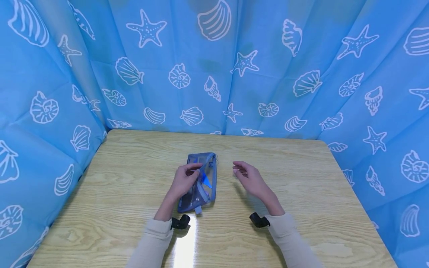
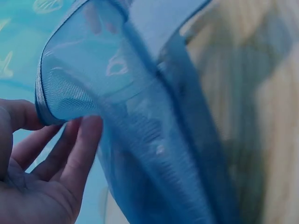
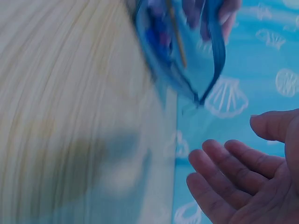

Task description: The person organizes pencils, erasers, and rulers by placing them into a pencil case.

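A blue mesh zipper pouch [image 1: 191,201] lies on the table, its mouth spread open. My left hand [image 1: 185,181] pinches the pouch's edge between thumb and fingers; the left wrist view shows the sheer mesh [image 2: 145,135] lifted there. Inside, a bright blue piece [image 1: 206,181] shows through the opening. A thin brownish stick [image 3: 177,39] and dark blue contents [image 3: 159,42] appear in the right wrist view, too blurred to name. Right of the pouch hovers my right hand [image 1: 251,181], fingers loosely bent and holding nothing, palm turned toward the pouch.
The wooden table [image 1: 301,186] extends around the pouch on all sides. A blue curtain [image 1: 214,74] with white shells and starfish hangs along the back and both sides. Black straps [image 1: 181,222] with cameras sit at both wrists.
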Available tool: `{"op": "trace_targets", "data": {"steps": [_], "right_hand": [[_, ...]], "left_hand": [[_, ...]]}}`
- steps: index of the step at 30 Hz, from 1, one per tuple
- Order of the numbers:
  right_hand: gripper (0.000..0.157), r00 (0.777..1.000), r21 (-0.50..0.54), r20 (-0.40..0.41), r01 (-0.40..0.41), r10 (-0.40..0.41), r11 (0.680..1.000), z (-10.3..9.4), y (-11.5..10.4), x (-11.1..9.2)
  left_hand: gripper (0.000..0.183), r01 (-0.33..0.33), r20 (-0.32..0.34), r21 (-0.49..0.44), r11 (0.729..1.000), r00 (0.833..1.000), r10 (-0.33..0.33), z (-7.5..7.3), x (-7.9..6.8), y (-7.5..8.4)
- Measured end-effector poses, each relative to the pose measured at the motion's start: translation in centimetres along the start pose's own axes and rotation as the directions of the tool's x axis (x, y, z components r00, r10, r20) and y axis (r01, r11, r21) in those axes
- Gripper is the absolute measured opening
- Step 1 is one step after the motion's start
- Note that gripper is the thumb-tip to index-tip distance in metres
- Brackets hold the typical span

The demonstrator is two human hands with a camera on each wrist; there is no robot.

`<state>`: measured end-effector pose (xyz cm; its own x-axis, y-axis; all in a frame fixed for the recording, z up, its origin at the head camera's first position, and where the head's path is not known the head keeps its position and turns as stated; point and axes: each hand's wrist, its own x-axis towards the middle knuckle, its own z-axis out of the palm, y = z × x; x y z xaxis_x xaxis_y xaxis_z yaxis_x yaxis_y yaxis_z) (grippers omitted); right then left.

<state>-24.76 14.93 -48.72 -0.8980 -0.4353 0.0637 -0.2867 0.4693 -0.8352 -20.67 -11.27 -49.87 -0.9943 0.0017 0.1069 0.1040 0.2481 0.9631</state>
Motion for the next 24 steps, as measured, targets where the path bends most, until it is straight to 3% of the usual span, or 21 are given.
{"op": "trace_targets", "data": {"steps": [3,7,11,14,16,18,21,24], "right_hand": [[0.045,1.000,-0.046,-0.020,-0.007,0.006,0.999,-1.2,1.4,-0.4],[0.050,0.998,-0.131,-0.045,-0.044,0.039,0.990,-2.5,2.8,-0.7],[0.055,0.996,-0.249,-0.056,-0.079,0.067,0.965,-3.2,3.9,-1.0],[0.058,0.997,-0.352,-0.056,-0.077,0.062,0.933,-3.4,4.4,-1.0],[0.060,0.996,-0.431,-0.058,-0.082,0.063,0.898,-3.5,4.7,-1.1],[0.063,0.996,-0.495,-0.057,-0.093,0.075,0.864,-3.5,5.0,-1.1],[0.068,0.993,-0.576,-0.054,-0.118,0.106,0.809,-3.6,5.3,-1.2],[0.072,0.990,-0.603,-0.066,-0.142,0.128,0.785,-3.9,5.5,-1.4]], "left_hand": [[0.027,-0.055,0.039,0.137,0.989,0.998,0.050,0.7,-0.3,0.0],[0.026,-0.174,0.101,0.320,0.931,0.984,0.149,1.7,-0.5,0.2],[0.027,-0.259,0.201,0.498,0.827,0.963,0.181,2.6,-1.2,0.5],[0.031,-0.291,0.292,0.608,0.739,0.947,0.132,3.0,-1.7,0.7],[0.033,-0.314,0.343,0.640,0.701,0.933,0.106,3.1,-1.9,0.8],[0.034,-0.328,0.368,0.646,0.689,0.925,0.095,3.0,-2.0,0.9],[0.036,-0.342,0.373,0.629,0.698,0.921,0.115,2.6,-1.9,0.9],[0.039,-0.370,0.350,0.621,0.691,0.920,0.177,1.7,-1.5,1.0]]}}
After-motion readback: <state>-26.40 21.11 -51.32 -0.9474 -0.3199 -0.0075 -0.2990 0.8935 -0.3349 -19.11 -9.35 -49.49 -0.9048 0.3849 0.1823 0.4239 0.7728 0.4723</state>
